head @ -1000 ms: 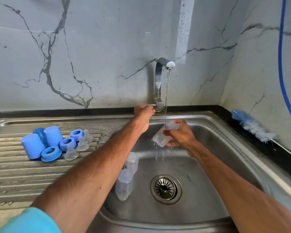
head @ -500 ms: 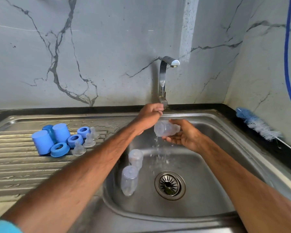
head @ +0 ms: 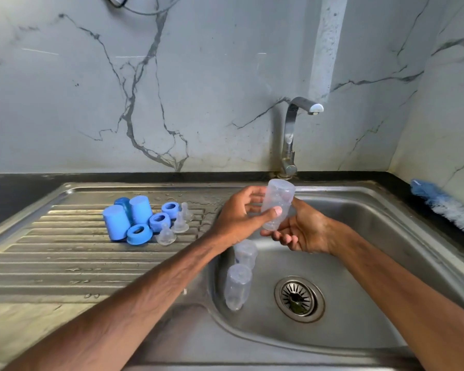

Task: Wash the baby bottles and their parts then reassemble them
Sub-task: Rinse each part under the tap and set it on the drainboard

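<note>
1. Sink [head: 386,210]: the steel basin lies under both hands. Its ribbed drainboard [head: 65,263] stretches out past the left knuckles.
2. Faucet [head: 289,135]: it rises just beyond the fingertips, and no stream shows at its spout.
3. Left hand [head: 239,218]: it grasps the barrel of the held bottle [head: 277,204], with the thumb across the near side and the fingers wrapped behind.
4. Right hand [head: 303,231]: it is palm up beneath the bottle's lower end, fingers loosely bent. Whether they clasp the bottle or only cradle it cannot be told.
5. Held bottle: clear and base uppermost, it sits slightly tilted between the two hands, above the basin.
   - It is judged light, stiff and slippery while wet.
   - The surest hold is probably round the mid-barrel, thumb opposing fingers, rather than at the narrow neck.
6. Spare bottles [head: 237,286]: two clear ones stand in the basin below the left wrist, against the basin wall.
7. Blue caps [head: 115,222], blue rings [head: 160,220] and teats [head: 180,223]: these are clustered on the drainboard, well apart from the left fingers. The teats look soft and are best lifted by the flange.
</note>
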`<state>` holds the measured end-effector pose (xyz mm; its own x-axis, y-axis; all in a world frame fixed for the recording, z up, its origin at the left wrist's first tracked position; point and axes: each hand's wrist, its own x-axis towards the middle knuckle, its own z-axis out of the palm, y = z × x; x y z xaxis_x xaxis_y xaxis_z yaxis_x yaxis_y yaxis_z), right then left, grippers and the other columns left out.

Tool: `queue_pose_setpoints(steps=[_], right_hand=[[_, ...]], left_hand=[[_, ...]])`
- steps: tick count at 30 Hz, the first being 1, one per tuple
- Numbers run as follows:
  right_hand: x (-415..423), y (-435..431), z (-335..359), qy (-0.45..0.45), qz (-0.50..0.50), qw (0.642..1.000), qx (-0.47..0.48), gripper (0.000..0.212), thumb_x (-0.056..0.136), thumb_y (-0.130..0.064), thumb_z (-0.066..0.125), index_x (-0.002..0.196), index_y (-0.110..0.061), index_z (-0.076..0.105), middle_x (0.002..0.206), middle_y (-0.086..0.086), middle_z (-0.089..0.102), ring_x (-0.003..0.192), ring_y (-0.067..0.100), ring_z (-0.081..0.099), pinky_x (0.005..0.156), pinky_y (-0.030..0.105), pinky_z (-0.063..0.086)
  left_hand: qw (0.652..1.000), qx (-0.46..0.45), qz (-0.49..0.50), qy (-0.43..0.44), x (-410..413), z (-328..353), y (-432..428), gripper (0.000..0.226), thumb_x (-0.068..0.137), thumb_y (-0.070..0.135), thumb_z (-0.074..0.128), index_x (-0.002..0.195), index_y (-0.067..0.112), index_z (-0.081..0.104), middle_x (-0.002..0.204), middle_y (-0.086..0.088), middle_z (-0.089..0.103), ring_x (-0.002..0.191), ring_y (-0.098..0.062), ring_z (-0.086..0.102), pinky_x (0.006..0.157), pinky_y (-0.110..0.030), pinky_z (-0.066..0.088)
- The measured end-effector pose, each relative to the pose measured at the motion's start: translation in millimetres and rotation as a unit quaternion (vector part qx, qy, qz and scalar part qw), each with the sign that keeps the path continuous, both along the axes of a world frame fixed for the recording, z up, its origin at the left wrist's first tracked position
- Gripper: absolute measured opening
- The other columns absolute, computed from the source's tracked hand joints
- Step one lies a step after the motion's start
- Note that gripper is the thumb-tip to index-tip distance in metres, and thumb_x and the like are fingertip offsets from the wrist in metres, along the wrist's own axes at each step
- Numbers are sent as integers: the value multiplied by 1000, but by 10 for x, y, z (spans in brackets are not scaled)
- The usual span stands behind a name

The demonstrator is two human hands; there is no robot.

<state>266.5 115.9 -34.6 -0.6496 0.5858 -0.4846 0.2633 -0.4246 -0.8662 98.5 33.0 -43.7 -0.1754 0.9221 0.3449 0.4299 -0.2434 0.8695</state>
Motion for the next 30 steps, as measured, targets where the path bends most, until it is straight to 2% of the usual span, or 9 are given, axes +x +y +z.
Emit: queue_pose_setpoints(steps=[5,8,11,14,17,20,24,27,30], right_hand=[[-170,-36,-54,-32,-74,976,204,94,100,-75,20,117,4,68,97,21,78,87,35,78,76,43,65],[-258,-90,75,65,-76,961,257,79,93,-76,38,124,-10,68,109,15,78,101,31,76,92,49,61],[-407,-245,204,100,-31,936,336,44,93,-46,70,123,-14,70,111,10,78,104,28,75,91,44,62],[-634,-253,257,110,-60,915,384,29,91,-24,79,118,-14,73,104,3,80,98,22,77,84,38,62],[-905,-94,400,77,-105,896,424,24,89,-29,82,109,-19,74,100,-2,80,90,11,76,76,26,60],[-1349,175,404,-17,-108,875,471,29,82,-35,88,101,-21,72,98,2,78,86,15,74,77,30,59],[-1992,338,293,-168,-64,825,535,61,78,-42,89,122,-7,66,119,8,69,109,28,65,85,32,49],[-2340,313,271,-154,-50,832,531,60,80,-43,87,124,-8,64,119,7,66,111,26,64,86,30,47],[-2634,259,272,-119,-26,849,514,47,77,-43,89,105,-13,65,104,5,71,94,24,70,80,34,55]], left_hand=[[990,91,79,74,-70,24,-140,51,81,37,88,121,16,65,108,7,74,96,-2,71,82,-30,61],[975,137,134,110,-186,45,-202,52,81,41,87,120,16,62,105,8,73,90,-4,70,73,-32,61],[967,150,152,138,-316,41,-237,52,82,44,85,119,17,59,104,8,70,88,-7,67,73,-35,59],[965,131,127,189,-539,135,-287,59,81,32,85,131,18,57,120,5,68,107,-10,64,95,-33,54],[954,131,147,225,-841,325,-413,64,84,16,77,143,14,52,138,0,60,124,-13,56,108,-21,39],[928,201,247,192,-1203,393,-517,41,84,3,66,124,15,64,120,5,68,105,-12,63,95,-31,49],[909,186,336,163,-1494,313,-580,35,83,-5,59,108,18,67,106,7,70,96,-15,63,88,-37,50],[904,182,351,165,-1528,286,-598,36,81,-7,58,107,17,68,104,5,71,97,-19,63,87,-39,52],[901,181,361,158,-1523,299,-612,35,81,-7,58,105,16,69,102,4,72,99,-20,63,87,-39,52]])
